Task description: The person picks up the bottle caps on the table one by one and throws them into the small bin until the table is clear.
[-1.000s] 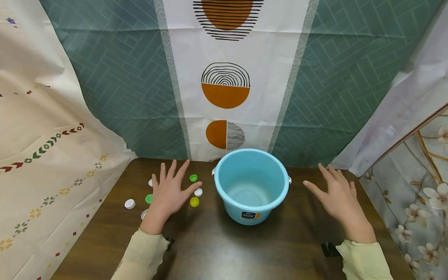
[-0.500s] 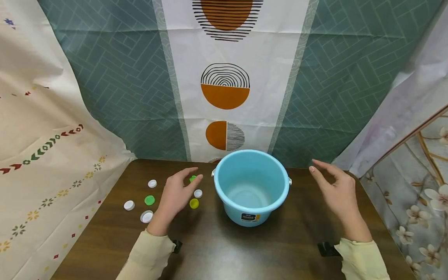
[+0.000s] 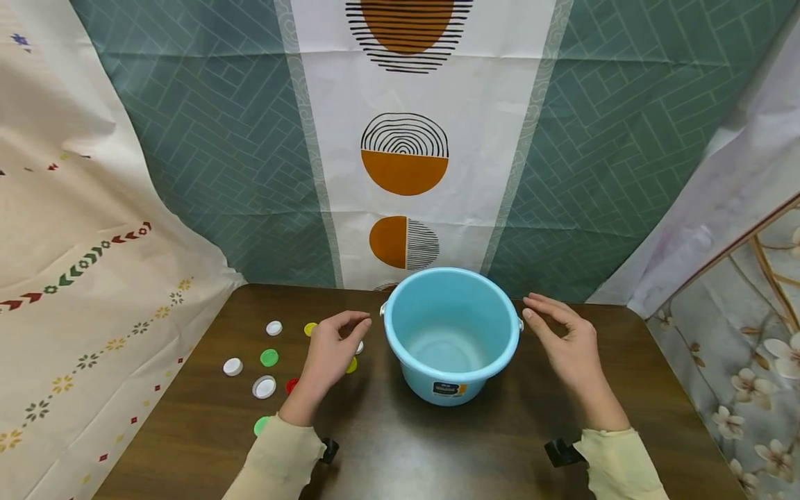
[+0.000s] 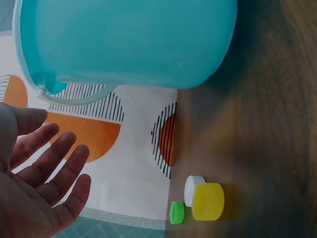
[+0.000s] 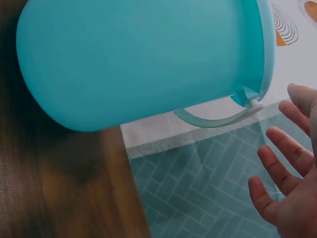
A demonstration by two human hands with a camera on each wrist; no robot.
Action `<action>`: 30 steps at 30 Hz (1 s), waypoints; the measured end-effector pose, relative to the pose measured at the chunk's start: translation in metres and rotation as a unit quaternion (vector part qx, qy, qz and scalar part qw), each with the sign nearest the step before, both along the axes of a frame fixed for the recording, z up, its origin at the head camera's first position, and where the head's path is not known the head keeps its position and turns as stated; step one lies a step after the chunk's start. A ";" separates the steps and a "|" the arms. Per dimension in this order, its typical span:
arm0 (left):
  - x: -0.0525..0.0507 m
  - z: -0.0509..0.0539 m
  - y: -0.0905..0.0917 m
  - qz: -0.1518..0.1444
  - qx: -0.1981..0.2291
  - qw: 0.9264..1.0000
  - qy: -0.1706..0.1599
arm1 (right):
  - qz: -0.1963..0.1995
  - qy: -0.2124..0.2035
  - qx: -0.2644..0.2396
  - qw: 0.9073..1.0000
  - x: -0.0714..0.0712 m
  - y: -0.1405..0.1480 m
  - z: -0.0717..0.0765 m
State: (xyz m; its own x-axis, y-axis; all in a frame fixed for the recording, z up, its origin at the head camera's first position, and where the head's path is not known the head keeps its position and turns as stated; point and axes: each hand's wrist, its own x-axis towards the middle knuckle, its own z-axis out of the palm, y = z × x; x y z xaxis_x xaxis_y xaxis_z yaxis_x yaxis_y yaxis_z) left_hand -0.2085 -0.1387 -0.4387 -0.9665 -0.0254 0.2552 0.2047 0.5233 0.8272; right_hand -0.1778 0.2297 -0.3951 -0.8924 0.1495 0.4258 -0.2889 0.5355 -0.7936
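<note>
A light blue bucket [image 3: 450, 326] stands upright on the brown table, with a handle hanging behind it in both wrist views. Just left of its rim is my left hand [image 3: 331, 354], fingers loosely bent, holding nothing. My right hand [image 3: 571, 347] hovers close to the right side of the rim, likewise holding nothing. In the left wrist view a gap separates the left hand [image 4: 47, 173] from the bucket [image 4: 133, 44]. The right wrist view has the right hand [image 5: 292, 168] beside the bucket [image 5: 138, 59] without contact.
Several bottle caps lie at the left of the table, among them a white cap [image 3: 232, 367], a green cap [image 3: 269, 357] and a red cap [image 3: 292, 385]. Patterned cloth [image 3: 231, 139] hangs behind the table, with more cloth at both sides.
Both hands have moved inward toward the bucket, and their spread fingers have bent closer to the thumbs. Caps formerly covered by the left hand and forearm now show. The bucket has not moved.
</note>
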 end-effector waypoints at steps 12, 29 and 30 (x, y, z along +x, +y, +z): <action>-0.002 -0.012 -0.004 0.002 -0.004 1.000 -0.018 | 0.039 -0.055 -0.002 0.998 -0.007 0.006 -0.025; -0.015 -0.024 -0.027 0.027 -0.030 0.999 -0.014 | 0.114 -0.091 0.001 0.989 0.001 0.003 -0.017; -0.016 -0.025 -0.028 0.029 -0.032 0.999 -0.015 | 0.112 -0.094 0.005 0.989 -0.001 0.005 -0.020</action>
